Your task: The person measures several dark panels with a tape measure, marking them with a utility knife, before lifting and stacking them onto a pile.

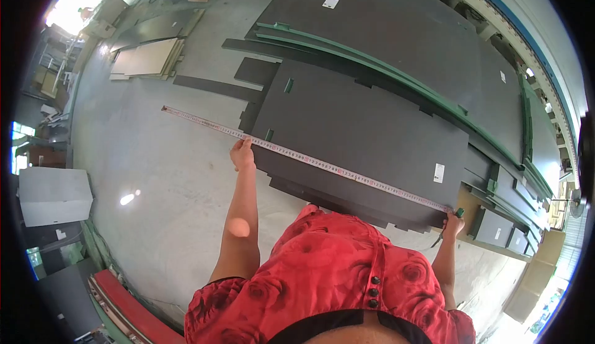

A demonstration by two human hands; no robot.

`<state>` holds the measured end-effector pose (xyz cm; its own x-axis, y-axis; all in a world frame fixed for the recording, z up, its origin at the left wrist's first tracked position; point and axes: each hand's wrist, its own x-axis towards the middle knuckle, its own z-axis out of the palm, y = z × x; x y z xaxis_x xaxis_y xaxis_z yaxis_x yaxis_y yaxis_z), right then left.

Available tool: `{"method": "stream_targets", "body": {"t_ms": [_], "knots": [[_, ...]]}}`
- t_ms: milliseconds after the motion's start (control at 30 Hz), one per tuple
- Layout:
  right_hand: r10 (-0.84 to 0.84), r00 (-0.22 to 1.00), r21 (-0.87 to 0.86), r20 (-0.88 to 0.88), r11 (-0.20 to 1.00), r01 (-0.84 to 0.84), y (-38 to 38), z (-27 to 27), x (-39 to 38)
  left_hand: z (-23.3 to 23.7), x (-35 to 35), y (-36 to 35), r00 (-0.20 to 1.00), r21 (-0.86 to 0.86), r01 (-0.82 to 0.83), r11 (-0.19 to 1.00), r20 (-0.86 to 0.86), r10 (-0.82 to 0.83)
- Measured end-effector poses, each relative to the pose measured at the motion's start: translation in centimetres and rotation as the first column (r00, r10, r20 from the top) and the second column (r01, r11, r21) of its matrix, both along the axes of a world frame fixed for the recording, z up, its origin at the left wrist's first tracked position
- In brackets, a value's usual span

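"One tape [310, 159]: where is it?"

"Stretched left to right across the near part of a dark panel [359, 121], its free tip reaching leftward past the panel, over the floor [155, 158]."

"And the hands?"

"The left hand [243, 154] pinches the tape near the panel's left edge; the right hand [453, 225] is closed around its right end."

"What else?"

"A larger sheet [378, 28] on the far side, and a white label [439, 173] toward the panel's right."
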<state>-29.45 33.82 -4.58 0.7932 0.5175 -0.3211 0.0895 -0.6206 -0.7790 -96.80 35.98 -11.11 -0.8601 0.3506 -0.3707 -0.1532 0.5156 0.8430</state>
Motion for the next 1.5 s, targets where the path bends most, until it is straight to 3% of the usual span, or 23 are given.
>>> {"method": "stream_targets", "body": {"t_ms": [133,367,467,533,567,633,667,733,800,867,933,1000,1067,1167,1233,1367,1500], "knots": [[-0.008,1.0,-0.078,-0.001,0.997,0.007,0.1,0.0,0.2,0.6,0.3,-0.1,1.0,-0.026,0.008,1.0,-0.02,-0.009],[0.007,1.0,-0.046,0.006,0.999,-0.007,-0.1,-0.1,0.4,3.0,1.7,0.1,1.0,-0.015,-0.012,1.0,-0.026,0.012],[-0.025,0.999,-0.092,-0.028,0.996,0.022,0.2,1.3,0.8,3.1,1.9,0.1,0.996,-0.135,-0.054,0.989,-0.074,0.045],[-0.005,0.988,-0.144,0.152,0.989,0.027,0.8,3.5,1.2,1.4,1.1,0.0,0.998,-0.026,-0.015,1.0,-0.062,0.014],[0.003,0.989,-0.141,0.151,0.99,0.019,1.3,4.0,1.8,2.3,1.4,0.1,0.998,-0.023,-0.024,0.999,-0.062,0.022],[0.09,0.996,0.075,-0.028,0.993,-0.087,2.5,5.2,3.3,3.8,2.3,0.3,0.994,-0.147,-0.065,0.987,-0.101,0.05],[0.097,0.995,0.078,-0.027,0.993,-0.094,3.4,7.0,1.9,3.3,2.0,0.2,0.993,-0.144,-0.071,0.987,-0.1,0.057],[0.245,0.904,0.372,-0.351,0.922,-0.106,6.2,11.0,-3.6,1.7,1.5,0.0,0.995,-0.068,-0.053,0.996,-0.085,0.047],[0.371,0.701,0.488,-0.609,0.872,-0.038,8.9,12.0,-8.5,3.9,2.4,0.2,0.993,-0.105,-0.068,0.992,-0.101,0.058],[0.497,0.663,0.576,-0.559,0.808,-0.12,10.6,13.1,-16.9,5.3,2.9,0.2,0.99,-0.141,-0.085,0.986,-0.119,0.068],[0.555,0.586,0.542,-0.59,0.811,-0.222,11.5,14.1,-24.6,5.6,3.0,0.2,0.993,-0.141,-0.072,0.987,-0.101,0.058],[0.634,0.376,0.506,-0.676,0.77,-0.388,12.9,11.8,-28.7,6.1,3.2,0.3,0.992,-0.146,-0.083,0.986,-0.106,0.067],[0.623,0.253,0.469,-0.74,0.748,-0.47,13.4,11.5,-33.7,6.1,3.2,0.3,0.99,-0.154,-0.096,0.983,-0.114,0.079],[0.602,0.195,0.45,-0.775,0.741,-0.499,13.3,11.4,-40.1,6.1,3.1,0.3,0.992,-0.142,-0.083,0.986,-0.105,0.068],[0.583,0.061,0.468,-0.81,0.706,-0.532,13.3,10.1,-43.2,6.5,3.3,0.2,0.99,-0.116,-0.079,0.99,-0.129,0.064],[0.557,-0.016,0.479,-0.83,0.698,-0.532,13.2,6.9,-47.7,6.3,2.9,0.1,0.992,-0.148,-0.063,0.987,-0.116,0.046],[0.578,0.011,0.506,-0.816,0.723,-0.471,12.1,4.1,-50.7,4.5,2.5,0.1,0.989,-0.206,-0.023,0.978,-0.146,-0.008]]}}
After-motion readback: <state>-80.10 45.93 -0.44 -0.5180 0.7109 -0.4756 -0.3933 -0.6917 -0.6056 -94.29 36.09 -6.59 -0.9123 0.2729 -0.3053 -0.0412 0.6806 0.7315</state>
